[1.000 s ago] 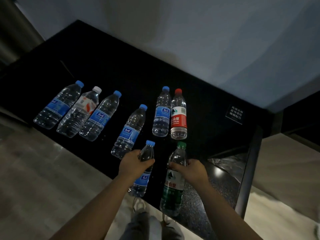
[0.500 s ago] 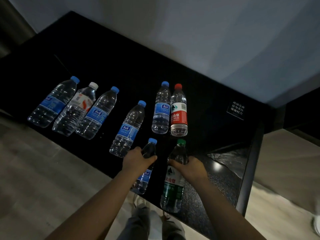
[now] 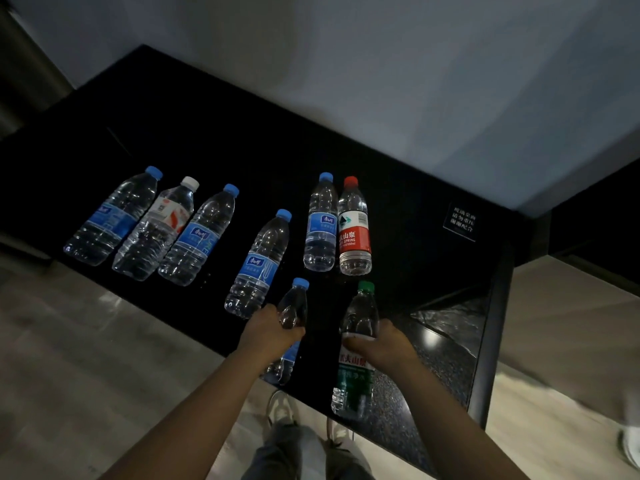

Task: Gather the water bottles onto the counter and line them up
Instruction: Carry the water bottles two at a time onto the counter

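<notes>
Several water bottles stand on a black counter point(image 3: 214, 140). My left hand point(image 3: 268, 329) grips a small blue-capped bottle point(image 3: 294, 306) around its shoulder, near the front edge. My right hand point(image 3: 382, 346) grips a green-capped, green-labelled bottle point(image 3: 358, 348) at its upper body, just to the right. Behind them stand a blue-label bottle point(image 3: 320, 223) and a red-label bottle point(image 3: 354, 228) side by side. Another blue-label bottle point(image 3: 258, 263) stands alone left of my left hand. At the far left a group of three stands close together: blue-label point(image 3: 110, 216), white-capped point(image 3: 156, 228), blue-label point(image 3: 197, 235).
A small dark sign with white text point(image 3: 460, 221) lies at the counter's back right. A pale wall point(image 3: 381, 64) runs behind. The counter's right end point(image 3: 485, 341) drops to a lower speckled surface point(image 3: 443, 362). My legs and shoes point(image 3: 282, 408) show below the front edge, over a light floor.
The view has shifted slightly. Both hands keep their hold on the two front bottles, which stay in nearly the same spot by the front edge.
</notes>
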### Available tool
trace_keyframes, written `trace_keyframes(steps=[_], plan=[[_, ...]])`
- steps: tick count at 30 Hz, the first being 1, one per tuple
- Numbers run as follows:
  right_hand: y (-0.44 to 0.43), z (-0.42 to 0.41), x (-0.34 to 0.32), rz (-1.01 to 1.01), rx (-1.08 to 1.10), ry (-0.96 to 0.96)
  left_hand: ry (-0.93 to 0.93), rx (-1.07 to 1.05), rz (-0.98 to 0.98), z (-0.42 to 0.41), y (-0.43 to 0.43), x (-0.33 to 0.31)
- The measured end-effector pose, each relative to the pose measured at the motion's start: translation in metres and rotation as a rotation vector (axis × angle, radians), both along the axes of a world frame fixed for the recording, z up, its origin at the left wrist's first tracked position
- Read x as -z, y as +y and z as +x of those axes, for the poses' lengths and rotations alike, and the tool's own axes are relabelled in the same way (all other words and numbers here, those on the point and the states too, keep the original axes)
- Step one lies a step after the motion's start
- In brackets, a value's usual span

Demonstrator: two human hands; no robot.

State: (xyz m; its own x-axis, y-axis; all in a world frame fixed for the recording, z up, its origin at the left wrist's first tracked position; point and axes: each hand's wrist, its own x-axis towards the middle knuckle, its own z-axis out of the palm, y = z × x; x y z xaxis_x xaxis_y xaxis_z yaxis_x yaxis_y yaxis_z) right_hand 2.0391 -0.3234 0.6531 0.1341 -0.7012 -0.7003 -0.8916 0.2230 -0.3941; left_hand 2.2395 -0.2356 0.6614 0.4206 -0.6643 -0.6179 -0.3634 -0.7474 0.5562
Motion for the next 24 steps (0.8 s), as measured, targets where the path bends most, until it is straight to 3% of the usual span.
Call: trace_keyframes(steps=[11,18,24], plan=[[0.016,-0.015,-0.012,-0.126,-0.086,0.096,-0.075,0.11,-0.061,0.001,0.008,-0.024],[0.019,-0.033,-0.06,-0.308,-0.364,0.149,-0.165,0.433,-0.1,-0.007,-0.001,-0.054],[0.034,-0.072,-0.103,-0.341,-0.346,0.164,-0.145,0.702,-0.139,-0.044,-0.016,-0.08]])
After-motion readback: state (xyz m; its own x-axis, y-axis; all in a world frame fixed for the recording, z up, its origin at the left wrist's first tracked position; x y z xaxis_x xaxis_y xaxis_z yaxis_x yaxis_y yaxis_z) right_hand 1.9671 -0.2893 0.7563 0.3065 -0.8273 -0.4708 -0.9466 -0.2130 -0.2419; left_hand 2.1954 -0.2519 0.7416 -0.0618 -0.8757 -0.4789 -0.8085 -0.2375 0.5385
